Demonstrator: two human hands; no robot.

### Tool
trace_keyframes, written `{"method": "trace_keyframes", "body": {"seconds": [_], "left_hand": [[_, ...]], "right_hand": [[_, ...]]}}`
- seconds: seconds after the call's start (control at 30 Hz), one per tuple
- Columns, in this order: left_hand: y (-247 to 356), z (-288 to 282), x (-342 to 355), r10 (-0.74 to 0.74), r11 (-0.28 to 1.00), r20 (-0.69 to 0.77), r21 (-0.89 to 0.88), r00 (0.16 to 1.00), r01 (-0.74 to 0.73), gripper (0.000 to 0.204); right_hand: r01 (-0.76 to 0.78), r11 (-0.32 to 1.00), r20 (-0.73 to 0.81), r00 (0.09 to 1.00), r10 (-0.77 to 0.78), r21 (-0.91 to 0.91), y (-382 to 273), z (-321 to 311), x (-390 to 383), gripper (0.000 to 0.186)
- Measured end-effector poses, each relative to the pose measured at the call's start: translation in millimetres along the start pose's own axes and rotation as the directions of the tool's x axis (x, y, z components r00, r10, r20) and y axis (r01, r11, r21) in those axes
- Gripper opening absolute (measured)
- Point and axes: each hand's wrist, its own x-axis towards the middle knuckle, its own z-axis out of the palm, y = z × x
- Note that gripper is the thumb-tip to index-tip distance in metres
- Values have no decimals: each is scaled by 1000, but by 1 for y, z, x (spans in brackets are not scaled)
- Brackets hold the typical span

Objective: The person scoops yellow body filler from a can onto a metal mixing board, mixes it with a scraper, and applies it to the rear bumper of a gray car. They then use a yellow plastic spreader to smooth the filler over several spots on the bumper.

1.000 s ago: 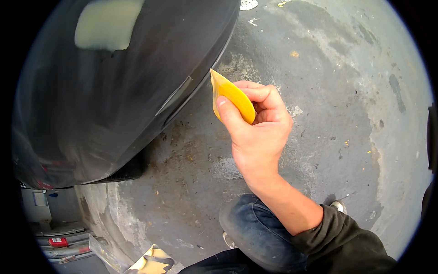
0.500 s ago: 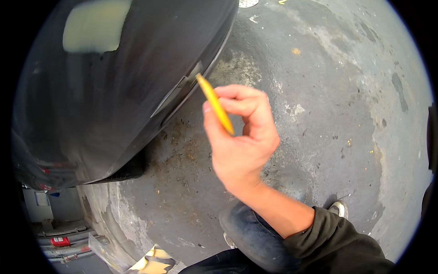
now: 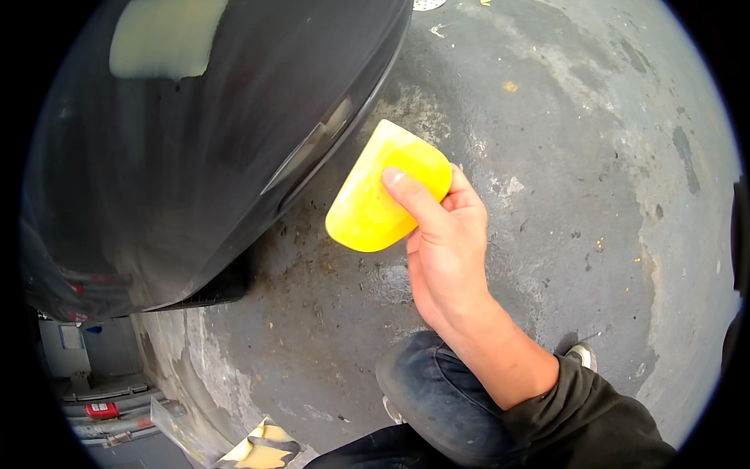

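Note:
My right hand point(image 3: 449, 246) holds a yellow plastic filler spreader point(image 3: 367, 203), thumb on its flat face and fingers behind it. The spreader is in the air, a little apart from the black car bumper point(image 3: 211, 172) on the left. A pale filler patch point(image 3: 164, 39) covers part of the bumper's upper face. A smaller greyish patch point(image 3: 339, 117) lies near its lower edge, beside a narrow recess point(image 3: 297, 164). At the bottom, a board point(image 3: 262, 449) bears cream filler with grey smears. My left hand is not in view.
Grey, stained concrete floor point(image 3: 547, 195) spreads out to the right of the bumper. My bent knee point(image 3: 437, 399) and a shoe point(image 3: 583, 356) are below. A red object point(image 3: 101, 410) lies among grey parts at the lower left.
My right hand has drawn back slightly from the bumper, down and to the right. It has turned the spreader from edge-on to broad face showing. The bumper patches look the same.

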Motion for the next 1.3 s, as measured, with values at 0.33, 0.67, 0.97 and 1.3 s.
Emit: {"method": "trace_keyframes", "body": {"seconds": [0.33, 0.67, 0.97, 1.3], "left_hand": [[0, -1, 0, 18, 1000, 0, 8, 1000, -18, 18], [0, -2, 0, 17, 1000, 8, 18, 1000, -18, 19], [6, 22, -2, 18, 997, 51, 77, 999, -22, 17], [-9, 28, 5, 30, 974, 83, 223, 996, -48, 22]], "right_hand": [[-206, 972, 66, 978, 200, 109, 4, 15, 5, 26], [-286, 945, 111, 956, 270, 161, 0, 15, -5, 29], [-340, 930, 0, 939, 344, 136, -12, -14, -5, 30], [-292, 954, -52, 954, 296, 73, -34, -58, 8, 27]]}}
